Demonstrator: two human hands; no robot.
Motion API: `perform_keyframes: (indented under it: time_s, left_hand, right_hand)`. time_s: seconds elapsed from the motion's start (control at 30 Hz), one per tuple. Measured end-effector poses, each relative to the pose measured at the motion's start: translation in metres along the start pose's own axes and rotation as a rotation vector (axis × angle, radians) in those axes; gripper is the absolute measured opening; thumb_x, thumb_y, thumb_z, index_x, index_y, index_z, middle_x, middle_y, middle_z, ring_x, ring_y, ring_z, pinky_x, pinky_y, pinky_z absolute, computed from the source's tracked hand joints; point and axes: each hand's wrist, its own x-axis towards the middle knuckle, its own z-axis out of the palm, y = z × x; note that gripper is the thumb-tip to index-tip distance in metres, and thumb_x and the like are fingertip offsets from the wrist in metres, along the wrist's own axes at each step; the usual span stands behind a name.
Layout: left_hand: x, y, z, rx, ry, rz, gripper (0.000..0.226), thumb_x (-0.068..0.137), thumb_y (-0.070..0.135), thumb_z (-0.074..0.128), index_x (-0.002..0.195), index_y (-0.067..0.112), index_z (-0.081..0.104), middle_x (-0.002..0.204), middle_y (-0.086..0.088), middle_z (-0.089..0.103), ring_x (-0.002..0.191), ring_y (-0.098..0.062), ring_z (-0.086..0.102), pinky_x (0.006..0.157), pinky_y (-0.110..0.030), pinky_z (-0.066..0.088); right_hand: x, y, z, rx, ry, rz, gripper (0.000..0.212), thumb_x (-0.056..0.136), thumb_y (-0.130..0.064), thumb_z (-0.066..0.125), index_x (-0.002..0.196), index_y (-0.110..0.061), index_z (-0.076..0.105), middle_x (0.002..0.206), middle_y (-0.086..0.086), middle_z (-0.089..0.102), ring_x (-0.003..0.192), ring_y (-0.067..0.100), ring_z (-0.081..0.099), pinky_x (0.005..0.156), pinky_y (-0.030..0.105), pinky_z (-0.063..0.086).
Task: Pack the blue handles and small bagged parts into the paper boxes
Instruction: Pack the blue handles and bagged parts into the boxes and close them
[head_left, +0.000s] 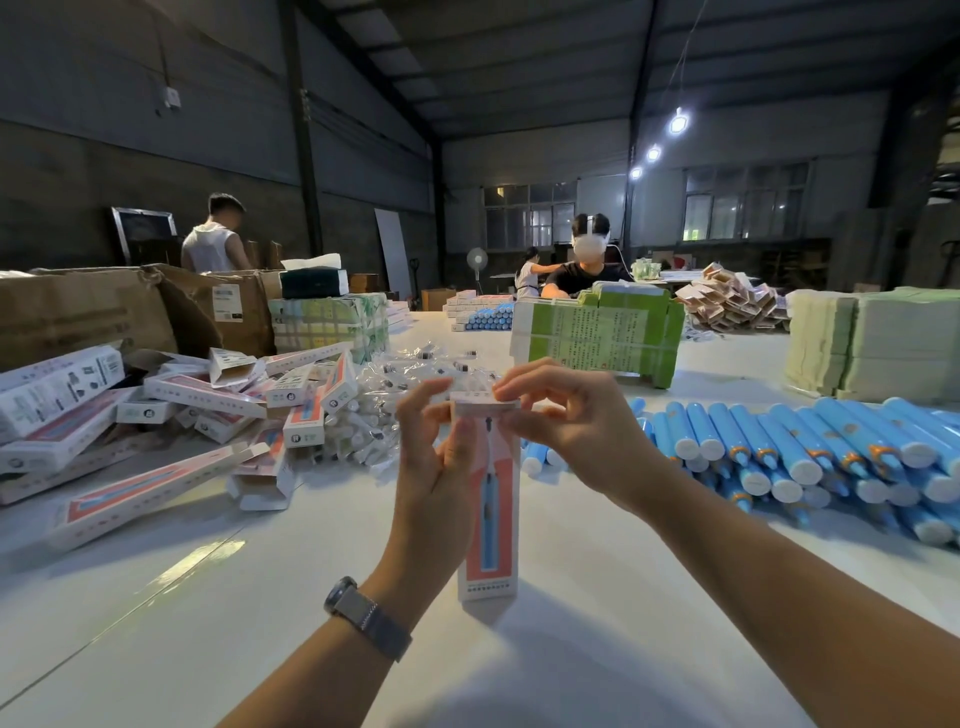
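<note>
A tall white and pink paper box (491, 525) stands upright on the white table (260, 597), its foot on the tabletop. My left hand (434, 467) grips its left side near the top. My right hand (566, 421) pinches the top flap, which lies folded over the box's mouth. What is inside the box is hidden. A heap of blue handles (810, 457) with white end caps lies to the right. Small bagged parts (395, 384) in clear plastic are piled behind the box.
Several paper boxes (156, 415), some with open flaps, lie in a loose heap at the left. Stacks of flat green cartons (597, 338) stand behind, pale stacks (872, 343) at the far right, brown cardboard boxes (104, 306) at the back left. A person sits across the table; others work farther off.
</note>
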Motion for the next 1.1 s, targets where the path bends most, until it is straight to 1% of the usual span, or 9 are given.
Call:
perform_keyframes:
  time_s: [0.1, 0.13, 0.2, 0.33, 0.43, 0.57, 0.73, 0.93, 1.1]
  left_hand:
    - [-0.001, 0.002, 0.002, -0.009, -0.038, 0.016, 0.013, 0.101, 0.024, 0.037, 0.110, 0.019, 0.045, 0.090, 0.016, 0.062, 0.074, -0.004, 0.064, 0.063, -0.029, 0.057]
    - [-0.002, 0.002, 0.002, -0.005, -0.039, 0.018, 0.013, 0.101, 0.024, 0.037, 0.109, 0.020, 0.047, 0.089, 0.015, 0.063, 0.074, -0.005, 0.064, 0.063, -0.032, 0.057]
    - [-0.002, 0.002, 0.002, 0.009, -0.031, 0.024, 0.015, 0.103, 0.023, 0.036, 0.108, 0.022, 0.050, 0.091, 0.013, 0.064, 0.075, -0.008, 0.064, 0.065, -0.033, 0.057]
    - [-0.002, 0.004, 0.001, -0.016, -0.019, 0.007, 0.013, 0.103, 0.024, 0.041, 0.107, 0.024, 0.053, 0.096, 0.015, 0.065, 0.084, -0.007, 0.067, 0.071, -0.026, 0.058]
    - [-0.001, 0.004, -0.002, -0.015, -0.010, -0.010, 0.017, 0.098, 0.026, 0.040, 0.106, 0.027, 0.055, 0.097, 0.019, 0.064, 0.090, -0.008, 0.067, 0.071, -0.023, 0.057]
    - [0.003, 0.004, -0.003, 0.021, 0.031, 0.010, 0.011, 0.100, 0.026, 0.044, 0.100, 0.022, 0.055, 0.086, 0.019, 0.063, 0.079, -0.007, 0.067, 0.066, -0.021, 0.056]
    - [0.003, 0.005, -0.001, 0.078, 0.013, 0.058, 0.008, 0.100, 0.025, 0.042, 0.098, 0.024, 0.050, 0.086, 0.024, 0.063, 0.077, -0.004, 0.067, 0.063, -0.017, 0.054]
    - [0.000, 0.002, 0.000, 0.060, -0.008, 0.028, 0.015, 0.100, 0.027, 0.040, 0.114, 0.029, 0.047, 0.100, 0.013, 0.065, 0.085, -0.009, 0.071, 0.066, -0.025, 0.059]
    - [0.000, -0.002, -0.001, 0.141, -0.016, 0.056, 0.023, 0.105, 0.029, 0.037, 0.126, 0.037, 0.041, 0.108, 0.009, 0.064, 0.090, -0.010, 0.070, 0.071, -0.027, 0.060]
  right_hand:
    - [0.000, -0.002, 0.000, 0.012, 0.010, 0.001, 0.013, 0.084, -0.010, 0.074, 0.085, -0.023, 0.072, 0.096, -0.006, 0.068, 0.092, 0.023, 0.063, 0.079, 0.037, 0.057]
    - [0.000, -0.005, 0.000, 0.054, 0.013, 0.006, 0.005, 0.083, -0.019, 0.075, 0.082, -0.022, 0.072, 0.094, -0.005, 0.068, 0.091, 0.021, 0.064, 0.078, 0.033, 0.056]
    - [0.001, -0.010, 0.002, 0.076, 0.039, 0.002, 0.012, 0.081, -0.029, 0.077, 0.077, -0.020, 0.070, 0.090, -0.005, 0.067, 0.087, 0.013, 0.063, 0.075, 0.026, 0.054]
    - [0.001, -0.010, 0.007, -0.089, 0.045, -0.005, 0.007, 0.084, -0.016, 0.073, 0.086, -0.019, 0.068, 0.092, -0.005, 0.064, 0.084, 0.014, 0.063, 0.076, 0.034, 0.058]
    - [0.001, -0.009, 0.006, -0.164, 0.038, -0.048, 0.010, 0.086, -0.011, 0.071, 0.092, -0.019, 0.069, 0.094, -0.008, 0.062, 0.082, 0.011, 0.062, 0.073, 0.031, 0.058]
    - [0.002, -0.012, 0.009, -0.178, 0.037, -0.093, 0.013, 0.084, -0.008, 0.072, 0.089, -0.021, 0.071, 0.091, -0.008, 0.062, 0.083, 0.015, 0.063, 0.072, 0.034, 0.058]
    - [0.002, -0.015, 0.005, -0.223, 0.001, -0.073, 0.015, 0.086, -0.009, 0.071, 0.090, -0.024, 0.069, 0.093, -0.008, 0.061, 0.086, 0.011, 0.062, 0.073, 0.033, 0.057]
    - [0.003, -0.016, 0.009, -0.299, 0.052, -0.135, 0.015, 0.088, -0.008, 0.068, 0.091, -0.022, 0.070, 0.086, -0.013, 0.055, 0.078, 0.010, 0.061, 0.065, 0.022, 0.053]
    - [0.004, -0.019, 0.008, -0.293, 0.050, -0.166, 0.016, 0.088, -0.008, 0.069, 0.092, -0.023, 0.069, 0.086, -0.012, 0.057, 0.080, 0.009, 0.062, 0.066, 0.028, 0.055]
